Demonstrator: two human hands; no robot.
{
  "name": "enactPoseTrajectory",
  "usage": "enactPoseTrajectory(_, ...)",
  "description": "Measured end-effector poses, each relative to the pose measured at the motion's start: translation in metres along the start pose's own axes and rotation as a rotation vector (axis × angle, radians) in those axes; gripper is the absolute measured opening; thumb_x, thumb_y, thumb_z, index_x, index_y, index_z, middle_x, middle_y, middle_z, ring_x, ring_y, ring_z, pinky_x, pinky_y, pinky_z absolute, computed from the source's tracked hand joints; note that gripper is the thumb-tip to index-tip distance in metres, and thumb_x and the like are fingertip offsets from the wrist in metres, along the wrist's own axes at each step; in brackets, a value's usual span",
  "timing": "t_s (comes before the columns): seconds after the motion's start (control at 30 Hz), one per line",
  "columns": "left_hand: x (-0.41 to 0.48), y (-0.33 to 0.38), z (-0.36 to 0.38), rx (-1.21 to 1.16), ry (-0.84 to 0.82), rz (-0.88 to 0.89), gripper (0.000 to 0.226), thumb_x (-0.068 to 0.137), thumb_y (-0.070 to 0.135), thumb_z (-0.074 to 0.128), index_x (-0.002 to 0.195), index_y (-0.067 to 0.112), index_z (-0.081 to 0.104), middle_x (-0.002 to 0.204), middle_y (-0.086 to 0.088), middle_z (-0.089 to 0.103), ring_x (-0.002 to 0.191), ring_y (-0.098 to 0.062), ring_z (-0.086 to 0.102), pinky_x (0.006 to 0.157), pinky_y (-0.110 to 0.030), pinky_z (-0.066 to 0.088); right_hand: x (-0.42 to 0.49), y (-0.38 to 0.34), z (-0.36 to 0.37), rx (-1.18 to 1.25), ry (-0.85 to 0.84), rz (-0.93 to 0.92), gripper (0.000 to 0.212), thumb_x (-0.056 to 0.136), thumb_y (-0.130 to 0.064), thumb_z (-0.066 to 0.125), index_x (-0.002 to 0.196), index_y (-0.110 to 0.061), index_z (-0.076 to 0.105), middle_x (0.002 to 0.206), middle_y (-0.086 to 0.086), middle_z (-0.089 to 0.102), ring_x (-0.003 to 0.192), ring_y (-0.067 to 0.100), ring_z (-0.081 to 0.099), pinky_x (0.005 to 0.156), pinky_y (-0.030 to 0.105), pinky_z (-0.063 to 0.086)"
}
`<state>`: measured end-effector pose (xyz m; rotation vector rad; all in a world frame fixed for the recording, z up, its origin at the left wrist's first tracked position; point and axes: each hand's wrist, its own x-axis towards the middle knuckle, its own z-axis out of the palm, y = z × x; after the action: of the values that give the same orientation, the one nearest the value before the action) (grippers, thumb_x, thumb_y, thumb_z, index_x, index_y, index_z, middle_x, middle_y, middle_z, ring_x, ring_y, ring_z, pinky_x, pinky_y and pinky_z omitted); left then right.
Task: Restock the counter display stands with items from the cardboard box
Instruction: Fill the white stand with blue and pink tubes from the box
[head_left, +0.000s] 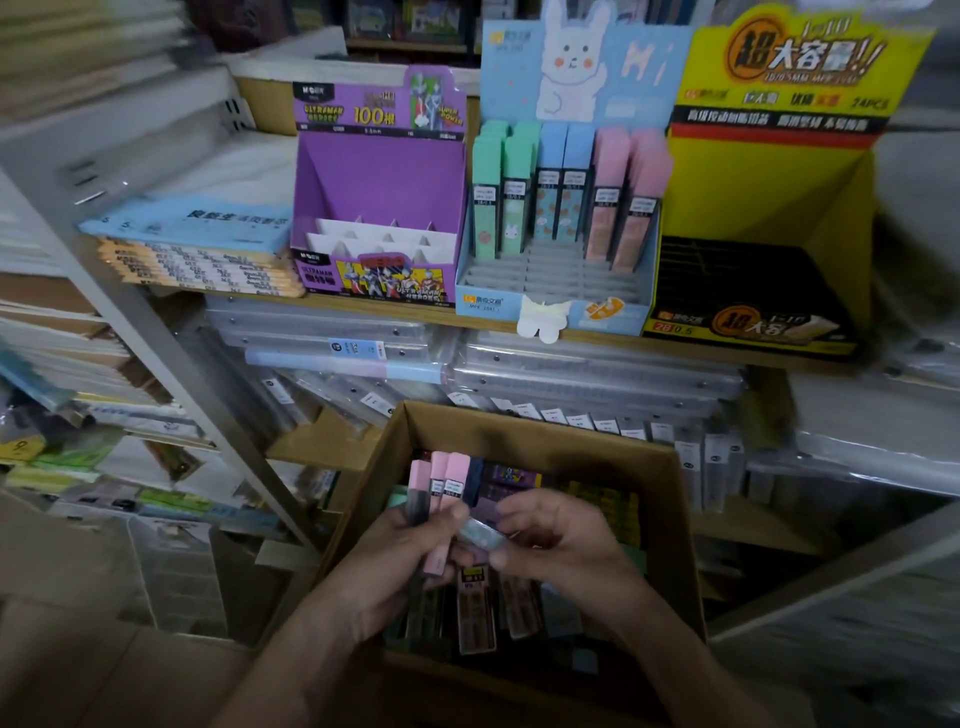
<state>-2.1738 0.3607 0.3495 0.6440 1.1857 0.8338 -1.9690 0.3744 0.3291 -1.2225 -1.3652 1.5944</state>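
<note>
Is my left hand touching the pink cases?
Touching. Head view: the left hand grips the pink cases with curled fingers; the right hand pinches a pale case.

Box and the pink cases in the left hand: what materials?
Box: looks like cardboard, matte brown, folded flaps. Pink cases in left hand: probably hard plastic, with opaque pink tops and darker, see-through lower halves.

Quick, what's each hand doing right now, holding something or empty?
Left hand: grips a bunch of pink lead cases.
Right hand: pinches one pale bluish case.
</note>
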Motion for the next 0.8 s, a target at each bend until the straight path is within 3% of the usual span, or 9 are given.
enactPoseTrajectory(0.17, 0.0, 0.009, 0.007, -0.039, -0.018, 0.092, 0.016, 0.075, 0.01, 0.079, 0.091, 0.009, 0.081, 0.083, -0.014, 0.071, 0.061, -0.014, 0.061, 0.055, -0.024, 0.047, -0.003, -0.03, -0.006, -0.125, 0.067, -0.089, 0.046, 0.068, -0.013, 0.09, 0.109, -0.018, 0.071, 0.099, 0.003, 0.076, 0.096, 0.017, 0.073, 0.082, 0.039, 0.061)
enactPoseTrajectory(0.23, 0.002, 0.013, 0.008, -0.109, 0.015, 0.123, 0.015, 0.07, 0.009, 0.081, 0.085, 0.009, 0.08, 0.076, -0.013, 0.065, 0.056, -0.014, 0.057, 0.053, -0.025, 0.042, -0.005, -0.039, -0.014, -0.027, 0.131, -0.114, 0.033, 0.076, -0.009, 0.085, 0.106, -0.015, 0.073, 0.102, 0.005, 0.076, 0.094, 0.023, 0.074, 0.079, 0.035, 0.062)
enactPoseTrajectory(0.37, 0.0, 0.025, 0.009, -0.185, 0.016, 0.172, 0.022, 0.067, 0.006, 0.083, 0.088, 0.005, 0.078, 0.072, -0.012, 0.062, 0.05, -0.014, 0.052, 0.042, -0.021, 0.04, -0.011, -0.056, -0.022, 0.156, 0.268, -0.192, 0.014, 0.09, -0.006, 0.07, 0.1, -0.014, 0.075, 0.102, 0.012, 0.075, 0.095, 0.03, 0.074, 0.083, 0.04, 0.061)
enactPoseTrajectory(0.53, -0.006, 0.044, 0.016, -0.106, -0.029, 0.267, 0.019, 0.06, 0.008, 0.084, 0.078, 0.008, 0.078, 0.067, -0.013, 0.06, 0.048, -0.016, 0.048, 0.043, -0.023, 0.036, -0.01, -0.078, -0.008, 0.184, 0.476, -0.35, 0.019, 0.087, -0.012, 0.076, 0.099, -0.023, 0.068, 0.095, 0.014, 0.076, 0.086, 0.031, 0.076, 0.072, 0.04, 0.063)
enactPoseTrajectory(0.67, -0.01, 0.061, 0.013, -0.067, -0.069, 0.325, 0.019, 0.058, 0.007, 0.087, 0.074, 0.007, 0.076, 0.061, -0.009, 0.061, 0.047, -0.014, 0.051, 0.041, -0.022, 0.039, -0.013, -0.095, 0.007, 0.158, 0.529, -0.456, 0.017, 0.085, -0.015, 0.078, 0.098, -0.02, 0.069, 0.093, 0.014, 0.077, 0.085, 0.031, 0.076, 0.068, 0.042, 0.063)
enactPoseTrajectory(0.8, -0.01, 0.073, 0.005, 0.006, -0.047, 0.389, 0.029, 0.053, 0.009, 0.096, 0.075, 0.011, 0.077, 0.061, -0.007, 0.065, 0.049, -0.016, 0.056, 0.044, -0.023, 0.043, -0.014, -0.106, 0.023, 0.132, 0.523, -0.469, 0.042, 0.077, -0.007, 0.084, 0.11, -0.026, 0.065, 0.09, 0.012, 0.076, 0.084, 0.03, 0.076, 0.064, 0.042, 0.063)
